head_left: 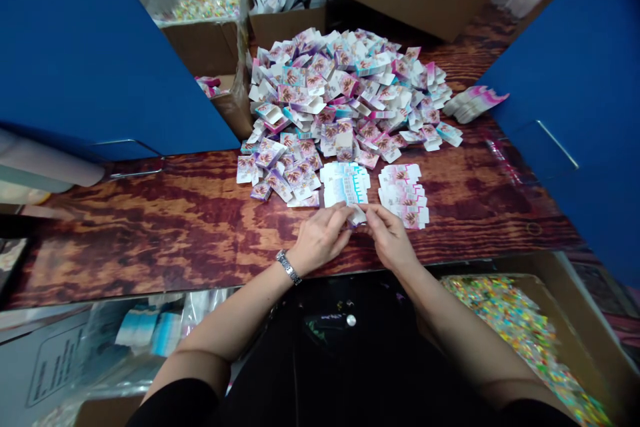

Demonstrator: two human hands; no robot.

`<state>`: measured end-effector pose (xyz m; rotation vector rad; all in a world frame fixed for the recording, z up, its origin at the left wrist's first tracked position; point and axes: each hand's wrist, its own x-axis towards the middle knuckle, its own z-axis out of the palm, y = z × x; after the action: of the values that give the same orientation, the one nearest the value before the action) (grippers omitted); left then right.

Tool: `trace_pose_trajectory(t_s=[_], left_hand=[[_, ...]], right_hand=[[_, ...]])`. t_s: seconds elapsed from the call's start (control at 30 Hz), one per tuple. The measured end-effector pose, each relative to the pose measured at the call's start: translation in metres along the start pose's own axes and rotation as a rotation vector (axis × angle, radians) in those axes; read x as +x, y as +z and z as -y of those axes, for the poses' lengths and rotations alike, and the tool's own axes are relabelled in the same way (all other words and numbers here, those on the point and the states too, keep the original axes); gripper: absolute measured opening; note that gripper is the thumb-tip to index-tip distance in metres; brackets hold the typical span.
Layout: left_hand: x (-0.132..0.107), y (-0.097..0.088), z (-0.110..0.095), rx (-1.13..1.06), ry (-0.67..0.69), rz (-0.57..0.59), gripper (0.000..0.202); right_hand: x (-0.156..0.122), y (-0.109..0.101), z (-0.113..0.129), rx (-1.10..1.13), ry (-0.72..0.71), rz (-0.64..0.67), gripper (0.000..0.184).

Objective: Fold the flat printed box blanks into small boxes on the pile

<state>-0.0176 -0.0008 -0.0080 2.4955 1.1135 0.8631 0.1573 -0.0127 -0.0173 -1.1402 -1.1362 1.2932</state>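
Observation:
Between the fingertips of my left hand [324, 235] and my right hand [390, 234] is a small printed paper box [357, 216], partly covered by the fingers. Both hands are closed on it near the front edge of the wooden table. Just beyond them lies a fanned stack of flat blue-edged box blanks [345, 182]. To its right is a similar fan of pink-edged box blanks [404, 194]. Behind spreads a large heap of small folded boxes [345, 87], many with open flaps.
Blue cabinet doors [100, 47] flank the wooden table [165, 227] on both sides. Cardboard boxes [200, 47] stand at the back left. Below the front edge at right, a drawer [565, 314] holds small colourful wrapped pieces [510, 320]. A folded stack of blanks [473, 104] lies right of the heap.

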Motion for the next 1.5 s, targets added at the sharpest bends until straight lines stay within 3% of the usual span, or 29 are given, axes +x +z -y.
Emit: trace_pose_trajectory(t_s=[0.1, 0.23, 0.37, 0.53, 0.77, 1.0, 1.13, 1.27, 1.4, 1.5], left_hand=[[0.001, -0.001, 0.0, 0.017, 0.0, 0.008, 0.036], [0.0, 0.0, -0.001, 0.016, -0.028, 0.003, 0.038], [-0.001, 0.003, -0.001, 0.041, -0.089, -0.034, 0.047], [-0.003, 0.004, 0.0, 0.1, -0.029, -0.049, 0.05], [-0.002, 0.005, 0.0, 0.111, 0.019, -0.02, 0.059], [-0.007, 0.011, -0.001, 0.059, -0.004, -0.04, 0.059], [-0.008, 0.013, 0.0, 0.077, -0.006, -0.039, 0.056], [0.008, -0.016, 0.02, 0.191, -0.001, -0.059, 0.056], [0.039, -0.067, 0.043, 0.284, -0.144, -0.352, 0.084], [0.046, -0.073, 0.044, 0.269, -0.119, -0.331, 0.081]], right_hand=[[0.002, -0.002, 0.001, 0.02, 0.026, 0.013, 0.025], [0.001, -0.002, 0.006, -0.12, -0.03, 0.016, 0.02], [-0.002, 0.001, 0.018, -0.441, -0.191, -0.017, 0.017], [-0.002, 0.005, 0.027, -0.724, -0.442, 0.062, 0.019], [-0.011, 0.011, 0.012, -0.79, -0.547, -0.088, 0.025], [-0.021, 0.018, -0.001, -0.822, -0.731, -0.092, 0.042], [-0.02, 0.018, -0.001, -0.781, -0.653, -0.053, 0.039], [-0.004, 0.003, 0.003, -0.779, -0.452, 0.051, 0.033], [0.017, -0.016, -0.001, -1.173, -0.489, 0.146, 0.047], [0.023, -0.02, -0.009, -1.407, -0.446, 0.237, 0.059]])
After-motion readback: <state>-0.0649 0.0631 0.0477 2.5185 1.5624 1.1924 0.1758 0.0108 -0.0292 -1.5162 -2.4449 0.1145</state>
